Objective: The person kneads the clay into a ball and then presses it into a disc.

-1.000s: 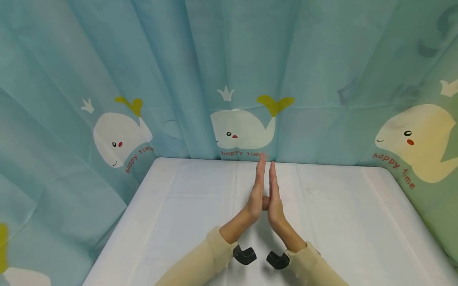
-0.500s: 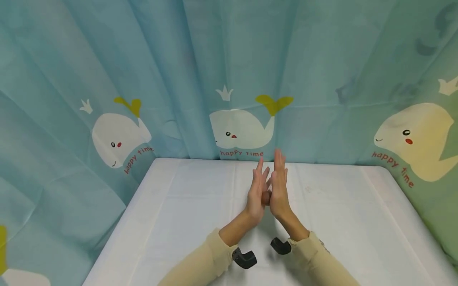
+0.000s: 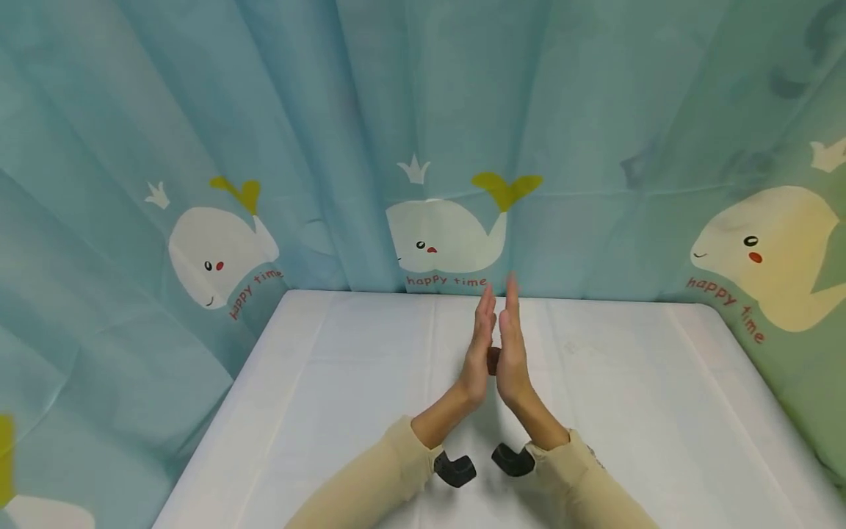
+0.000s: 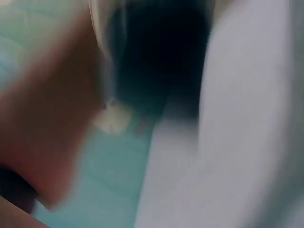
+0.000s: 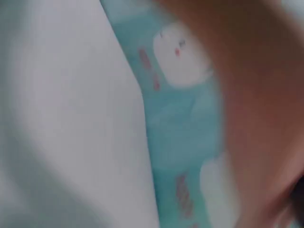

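Brown lump (image 3: 493, 361) between flat, straight-fingered hands (image 3: 476, 364) (image 3: 512, 364), white table (image 3: 370, 367) below, blue whale-print curtain (image 3: 595, 110) behind

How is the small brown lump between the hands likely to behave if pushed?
The brown lump will likely roll, since its visible outline looks rounded. It's probably light, being small beside the left hand and right hand flanking it. Firmness is uncertain, as they hide much of it.

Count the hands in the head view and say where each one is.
2: the left hand, left of a brown lump, and the right hand, right of it, palms facing.
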### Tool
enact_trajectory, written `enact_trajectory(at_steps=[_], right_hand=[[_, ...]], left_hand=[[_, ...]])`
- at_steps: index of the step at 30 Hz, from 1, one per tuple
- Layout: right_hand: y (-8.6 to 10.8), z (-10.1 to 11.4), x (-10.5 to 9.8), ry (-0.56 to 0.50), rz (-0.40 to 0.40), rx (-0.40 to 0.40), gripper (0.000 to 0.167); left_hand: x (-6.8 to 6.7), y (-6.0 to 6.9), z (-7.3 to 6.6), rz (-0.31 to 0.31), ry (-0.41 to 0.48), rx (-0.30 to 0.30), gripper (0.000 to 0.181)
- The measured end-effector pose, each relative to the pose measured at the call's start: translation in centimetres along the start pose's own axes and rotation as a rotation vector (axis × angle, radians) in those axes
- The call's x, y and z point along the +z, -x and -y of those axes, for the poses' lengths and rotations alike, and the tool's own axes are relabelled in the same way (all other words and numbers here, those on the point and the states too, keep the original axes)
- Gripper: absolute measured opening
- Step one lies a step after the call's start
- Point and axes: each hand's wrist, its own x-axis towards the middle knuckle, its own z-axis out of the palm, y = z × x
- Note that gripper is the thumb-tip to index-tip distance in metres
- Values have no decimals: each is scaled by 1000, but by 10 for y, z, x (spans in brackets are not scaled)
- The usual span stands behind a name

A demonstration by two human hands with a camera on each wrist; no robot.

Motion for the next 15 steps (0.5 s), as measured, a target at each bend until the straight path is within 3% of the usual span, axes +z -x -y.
enact_trajectory(at_steps=[4,9,11,15], right_hand=[[-9,-14,-9,-2,-26,13,56],[12,-11,3,-24,45,43,57],[17,-1,7,-39,68,-1,58],[7,12,3,-25,54,-81,62]], left_hand=[[5,2,-15,46,51,2,68],[-3,-8,-11,-16,26,20,64],[-5,-9,-7,-24,31,-11,61],[-3,-5,-6,32,89,-77,61]])
